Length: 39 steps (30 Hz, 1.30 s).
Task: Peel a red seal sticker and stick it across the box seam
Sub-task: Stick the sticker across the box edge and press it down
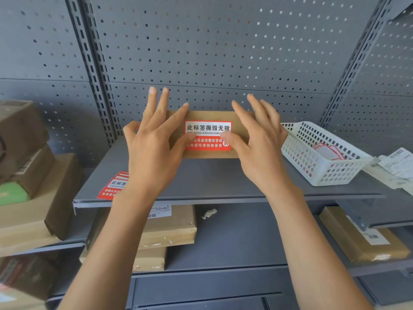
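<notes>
A small brown cardboard box (207,115) sits on the grey shelf (223,180) against the pegboard. A red and white seal sticker (207,130) lies flat across the box's seam. My left hand (154,144) rests on the box's left side with its thumb tip pressing the sticker's left edge. From the other side, my right hand (259,139) presses its thumb on the sticker's right edge. Both hands have fingers spread and hold nothing.
A stack of red seal stickers (114,186) lies at the shelf's front left. A white perforated basket (321,155) holding backing papers stands to the right. Brown parcels (169,227) fill the lower shelves, with more parcels (29,171) at the left.
</notes>
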Each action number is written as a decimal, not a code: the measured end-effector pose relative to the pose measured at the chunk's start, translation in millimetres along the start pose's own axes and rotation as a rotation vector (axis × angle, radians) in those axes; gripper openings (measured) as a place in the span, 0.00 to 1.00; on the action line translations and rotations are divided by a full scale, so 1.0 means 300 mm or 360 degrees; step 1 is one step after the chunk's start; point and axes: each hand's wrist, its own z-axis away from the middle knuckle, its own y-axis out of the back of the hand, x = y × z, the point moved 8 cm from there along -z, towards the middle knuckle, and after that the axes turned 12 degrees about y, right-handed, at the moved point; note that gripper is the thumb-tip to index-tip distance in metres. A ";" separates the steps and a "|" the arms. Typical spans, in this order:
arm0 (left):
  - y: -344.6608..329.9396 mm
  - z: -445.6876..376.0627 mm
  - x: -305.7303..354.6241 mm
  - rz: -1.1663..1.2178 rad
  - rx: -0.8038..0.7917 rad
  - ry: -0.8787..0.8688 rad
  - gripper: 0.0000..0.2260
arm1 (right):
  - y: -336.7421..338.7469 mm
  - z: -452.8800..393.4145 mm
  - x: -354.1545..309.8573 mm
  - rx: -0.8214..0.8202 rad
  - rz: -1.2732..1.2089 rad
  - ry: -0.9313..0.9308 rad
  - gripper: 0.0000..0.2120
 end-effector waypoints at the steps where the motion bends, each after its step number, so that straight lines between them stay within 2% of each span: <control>1: -0.001 0.002 -0.001 0.0005 -0.0010 -0.0023 0.21 | -0.001 0.001 0.005 -0.0010 -0.0024 0.0006 0.27; 5: -0.001 0.009 -0.008 -0.0002 -0.0013 -0.0064 0.18 | 0.003 0.003 0.009 -0.0032 -0.0036 0.0052 0.23; 8: 0.000 0.012 -0.004 -0.0028 -0.0020 -0.0072 0.18 | 0.007 0.003 0.007 -0.0078 -0.0004 0.0061 0.23; 10: -0.001 0.010 0.001 -0.0059 -0.0035 -0.0066 0.20 | 0.003 0.003 0.000 -0.0121 -0.0026 0.0052 0.29; 13: -0.008 0.007 0.008 -0.0134 -0.0058 -0.0087 0.31 | -0.005 0.006 -0.014 -0.0166 0.0021 0.0051 0.40; 16: -0.011 0.004 0.003 -0.0194 -0.0052 -0.0107 0.35 | -0.008 0.005 -0.028 -0.0157 0.0124 0.0071 0.43; 30: -0.012 -0.002 -0.013 -0.0226 -0.0120 -0.0179 0.29 | -0.015 0.006 -0.003 -0.0287 0.0039 0.0147 0.33; 39: -0.026 0.012 -0.030 -0.0222 -0.0175 -0.0203 0.30 | -0.041 0.022 0.004 -0.0365 0.0040 0.0148 0.34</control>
